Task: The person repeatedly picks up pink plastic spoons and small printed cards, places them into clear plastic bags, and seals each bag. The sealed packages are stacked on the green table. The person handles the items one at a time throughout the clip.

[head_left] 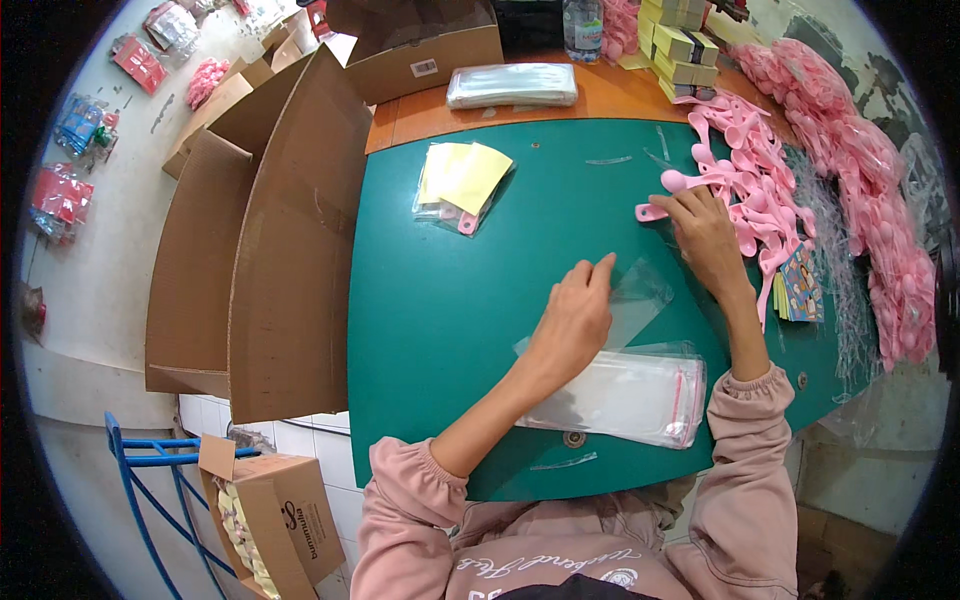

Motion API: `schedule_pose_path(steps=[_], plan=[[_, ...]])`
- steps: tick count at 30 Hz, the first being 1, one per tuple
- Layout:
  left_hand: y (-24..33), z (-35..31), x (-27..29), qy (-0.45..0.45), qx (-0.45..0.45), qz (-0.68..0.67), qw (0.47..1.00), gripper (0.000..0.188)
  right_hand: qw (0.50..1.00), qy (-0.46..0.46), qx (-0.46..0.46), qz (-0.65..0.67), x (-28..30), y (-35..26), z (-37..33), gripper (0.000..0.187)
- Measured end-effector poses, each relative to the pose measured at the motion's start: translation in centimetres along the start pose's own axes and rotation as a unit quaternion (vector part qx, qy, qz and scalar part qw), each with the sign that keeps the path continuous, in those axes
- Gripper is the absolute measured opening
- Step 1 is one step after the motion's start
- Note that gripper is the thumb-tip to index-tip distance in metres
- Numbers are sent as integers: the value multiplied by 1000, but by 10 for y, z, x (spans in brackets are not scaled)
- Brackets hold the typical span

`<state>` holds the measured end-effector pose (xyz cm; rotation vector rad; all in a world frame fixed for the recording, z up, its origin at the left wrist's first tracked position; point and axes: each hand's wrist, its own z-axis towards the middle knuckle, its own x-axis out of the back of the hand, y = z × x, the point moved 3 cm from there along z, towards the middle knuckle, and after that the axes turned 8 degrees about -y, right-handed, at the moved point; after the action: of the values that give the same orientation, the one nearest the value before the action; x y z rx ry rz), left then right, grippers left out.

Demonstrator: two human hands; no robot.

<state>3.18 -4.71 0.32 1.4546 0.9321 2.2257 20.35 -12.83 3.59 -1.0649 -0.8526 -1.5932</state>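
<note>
My left hand (578, 318) is closed, its thumb and fingers pinching a clear plastic bag (640, 300) over the middle of the green table. Over at the right, my right hand (708, 235) has its fingers closed on a pink measuring spoon (650, 213) at the left edge of a loose heap of pink spoons (755, 170). Below my left hand lies a stack of clear plastic bags (630, 400), with a reddish strip along one end. Toward the far left of the table sit filled bags (462, 185) with yellow cards and a pink handle showing.
Cardboard boxes (290, 230) stand along the table's left side. A bundle of clear bags (512, 86), a water bottle (583, 30) and yellow card stacks (685, 55) line the back. Long bags of pink spoons (860, 170) flank the right; printed cards (800, 285) lie near my right wrist.
</note>
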Motion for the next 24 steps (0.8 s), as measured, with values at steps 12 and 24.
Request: schedule_pose_path(steps=[12,24], plan=[[-30,14,37,-72,105,-224,966,18,999,-14,-4,34,-3,-10,-2,34],[-38,11,32,-184,205,-444,852,25,756,82,-83,644,22,-25,6,22]])
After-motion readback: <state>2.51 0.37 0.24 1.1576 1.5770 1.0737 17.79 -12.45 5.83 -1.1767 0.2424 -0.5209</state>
